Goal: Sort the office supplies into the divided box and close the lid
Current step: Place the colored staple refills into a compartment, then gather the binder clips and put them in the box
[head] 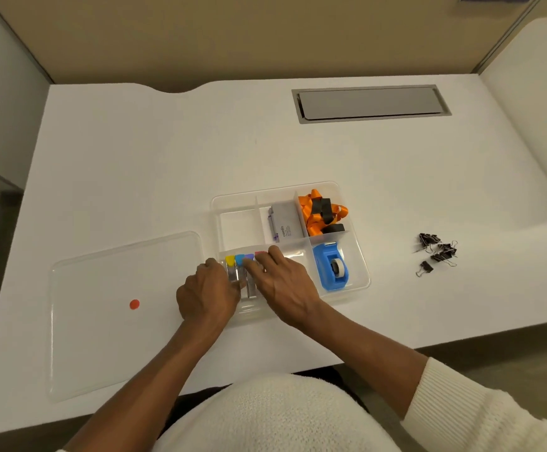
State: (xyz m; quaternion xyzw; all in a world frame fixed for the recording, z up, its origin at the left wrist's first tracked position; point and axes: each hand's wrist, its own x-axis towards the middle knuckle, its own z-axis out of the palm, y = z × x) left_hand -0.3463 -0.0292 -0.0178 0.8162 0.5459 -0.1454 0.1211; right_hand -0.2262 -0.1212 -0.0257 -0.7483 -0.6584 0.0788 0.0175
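We press both hands, left [207, 292] and right [283, 283], fingers loosely curled, onto the index-tab strips [240, 267] in the divided box [361, 275]; next, we judge, the binder clips [436, 252] on the tabletop [167, 158], then the lid [102, 321]

A person in a cream knit top, both forearms bare

The right sleeve [480, 415] is ribbed and pushed up well behind the right hand [285, 285]; the left hand [208, 295] shows no rings, watch or sleeve.
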